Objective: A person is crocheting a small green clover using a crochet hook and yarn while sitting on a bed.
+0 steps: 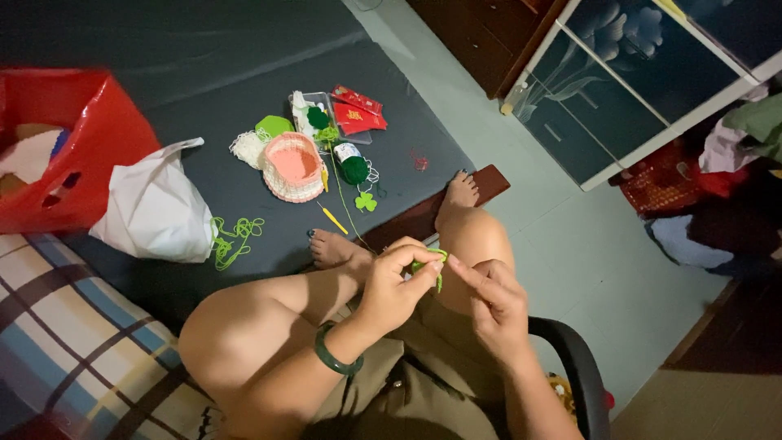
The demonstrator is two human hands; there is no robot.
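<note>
Light-green crochet piece (430, 265) sits above the person's knees, pinched between both hands. The dark mattress (244, 73) beyond the feet carries a red basket (90, 138), a white plastic bag (155, 212), a pink woven basket (293, 167) and a dark green yarn ball (353, 169). The left hand (391, 289) grips the piece narrowly with thumb and forefinger; the right hand (497, 301) pinches its other edge.

You have a small light-green crochet piece (429, 264) pinched above your knee, mostly hidden by your fingertips. A thin green yarn strand (345, 204) runs from it up to the dark green yarn ball (353, 169) on the grey mat.
</note>
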